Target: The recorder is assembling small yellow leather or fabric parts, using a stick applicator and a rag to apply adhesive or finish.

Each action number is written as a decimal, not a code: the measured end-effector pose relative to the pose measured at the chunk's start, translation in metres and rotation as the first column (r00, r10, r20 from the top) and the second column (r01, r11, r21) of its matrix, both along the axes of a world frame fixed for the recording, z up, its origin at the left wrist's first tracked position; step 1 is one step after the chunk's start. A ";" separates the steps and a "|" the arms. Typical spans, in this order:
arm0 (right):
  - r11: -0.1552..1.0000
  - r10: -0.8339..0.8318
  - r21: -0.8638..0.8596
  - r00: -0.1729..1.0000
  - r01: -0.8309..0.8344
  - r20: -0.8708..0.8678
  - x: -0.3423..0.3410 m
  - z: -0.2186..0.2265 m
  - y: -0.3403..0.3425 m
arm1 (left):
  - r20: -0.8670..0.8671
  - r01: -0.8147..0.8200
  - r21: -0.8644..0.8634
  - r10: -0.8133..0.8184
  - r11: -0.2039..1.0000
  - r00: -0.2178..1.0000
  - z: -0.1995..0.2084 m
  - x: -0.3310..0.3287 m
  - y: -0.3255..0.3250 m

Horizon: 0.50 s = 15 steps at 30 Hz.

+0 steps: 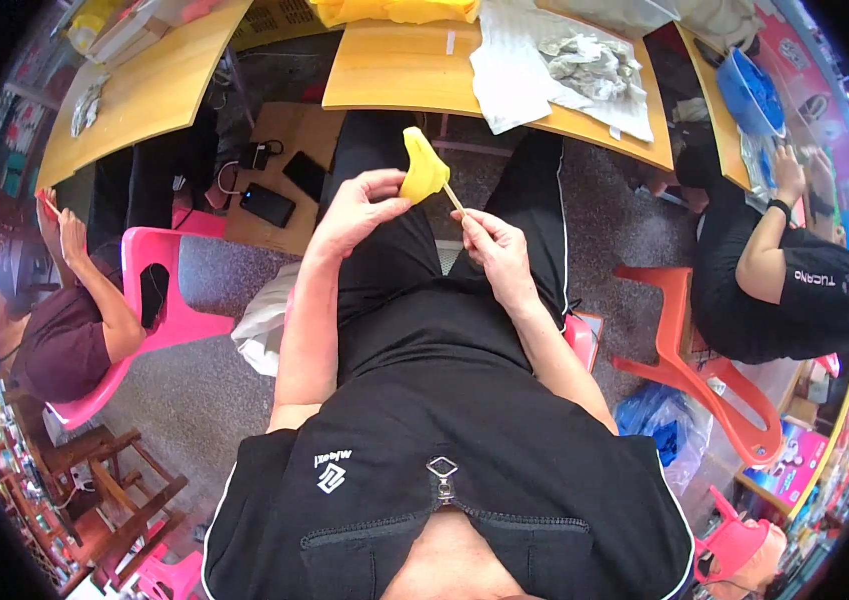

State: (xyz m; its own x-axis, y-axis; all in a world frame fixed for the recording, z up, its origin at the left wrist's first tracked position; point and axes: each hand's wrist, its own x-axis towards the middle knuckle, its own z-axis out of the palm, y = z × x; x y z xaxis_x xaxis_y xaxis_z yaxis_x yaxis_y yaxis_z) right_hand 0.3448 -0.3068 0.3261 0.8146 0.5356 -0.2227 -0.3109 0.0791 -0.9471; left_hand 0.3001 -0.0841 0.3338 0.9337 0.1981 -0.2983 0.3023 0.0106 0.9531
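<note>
Above my lap, a soft yellow piece (427, 172), shaped like a small pouch and apparently of cloth, is held up in the air. My left hand (363, 208) pinches its left edge between thumb and fingers. A thin wooden stick (453, 197) runs up into the yellow piece from below right; its upper end is hidden there. Around the stick's lower end, the fingers and thumb of my right hand (497, 248) are closed. Both hands are short of the table's near edge.
Ahead stands a wooden table (395, 70) with crumpled greyish-white pieces (595, 68) on white cloth (505, 85). Two phones lie on a brown board (275, 235) at left. People sit at either side, near a pink chair (180, 300) and an orange stool (675, 320). A blue basin (745, 95) is at right.
</note>
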 end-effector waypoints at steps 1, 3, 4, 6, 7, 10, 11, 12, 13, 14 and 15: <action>1.000 0.004 -0.019 1.000 -0.003 0.028 -0.001 0.002 0.000 | 0.060 -0.024 0.075 0.020 0.997 0.998 0.010 -0.001 0.003; 0.999 0.028 -0.021 0.999 -0.027 0.042 -0.002 0.002 -0.001 | 0.084 -0.083 0.021 0.081 0.996 0.993 0.024 0.003 0.009; 0.999 0.038 -0.041 0.998 -0.036 0.044 -0.003 0.002 0.000 | 0.176 -0.117 -0.049 0.124 0.992 0.977 0.026 0.006 0.010; 0.997 0.056 -0.063 0.997 -0.053 0.048 -0.004 0.003 0.001 | 0.312 -0.171 -0.186 0.223 0.968 0.924 0.029 0.013 0.004; 0.997 0.055 -0.050 0.998 -0.053 0.040 -0.005 0.004 0.002 | 0.314 -0.176 -0.187 0.229 0.966 0.922 0.027 0.016 0.003; 0.997 0.065 -0.034 0.998 -0.064 0.016 -0.006 0.004 0.001 | 0.313 -0.050 -0.517 0.243 0.854 0.918 0.025 0.023 0.000; 0.997 0.073 -0.029 0.997 -0.073 -0.002 -0.006 0.004 0.000 | 0.313 -0.050 -0.520 0.245 0.853 0.918 0.023 0.023 -0.003; 0.997 0.073 -0.031 0.997 -0.073 -0.001 -0.004 0.003 0.000 | 0.304 -0.041 -0.583 0.264 0.811 0.915 0.019 0.024 -0.005; 0.996 0.086 -0.021 0.996 -0.086 -0.013 -0.005 0.001 0.000 | 0.291 -0.032 -0.643 0.283 0.765 0.914 0.017 0.024 -0.008; 0.995 0.099 -0.012 0.995 -0.100 -0.026 -0.005 0.000 0.000 | 0.286 -0.010 -0.668 0.269 0.744 0.920 0.015 0.024 -0.009; 0.995 0.100 -0.012 0.995 -0.100 -0.029 -0.005 -0.001 0.000 | 0.283 -0.012 -0.668 0.270 0.744 0.920 0.012 0.025 -0.012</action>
